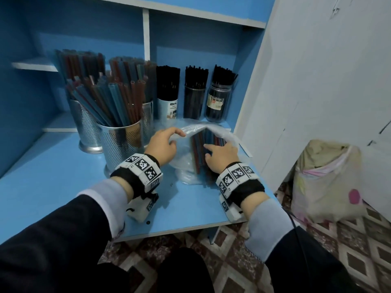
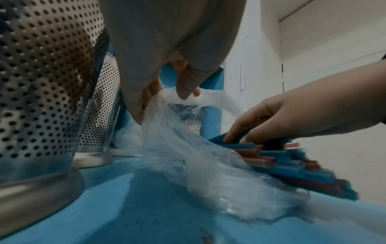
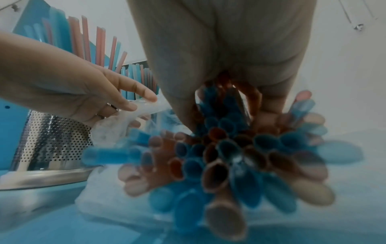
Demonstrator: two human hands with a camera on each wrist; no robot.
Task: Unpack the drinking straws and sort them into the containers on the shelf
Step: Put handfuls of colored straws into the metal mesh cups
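Blue laminate forms the shelf (image 1: pixel 63 187) at the front, where both wrists reach in from dark sleeves with pale cuffs. On it lies a clear plastic bag (image 1: pixel 186 170), crumpled and pulled open, with a bundle of blue and red straws (image 1: pixel 200 149) lying inside its mouth. The left hand (image 1: pixel 161 145) pinches the bag's upper edge between thumb and fingertips and holds the film up off the bundle; the left wrist view shows the plastic stretched down from that pinch (image 2: pixel 167 125). The right hand (image 1: pixel 222 154) is curled round the straws, thumb on one side and fingers on the other, so far as the blurred right wrist view shows, with the open tube ends (image 3: pixel 219 156) fanning toward the camera. Just left of the left hand stands a perforated metal holder (image 1: pixel 120 140) full of blue and red straws, with two more such holders (image 1: pixel 86 123) behind it. Farther back, near the shelf's rear wall, three containers of black straws (image 1: pixel 195 92) stand in a row, the rightmost a glass jar (image 1: pixel 218 102).
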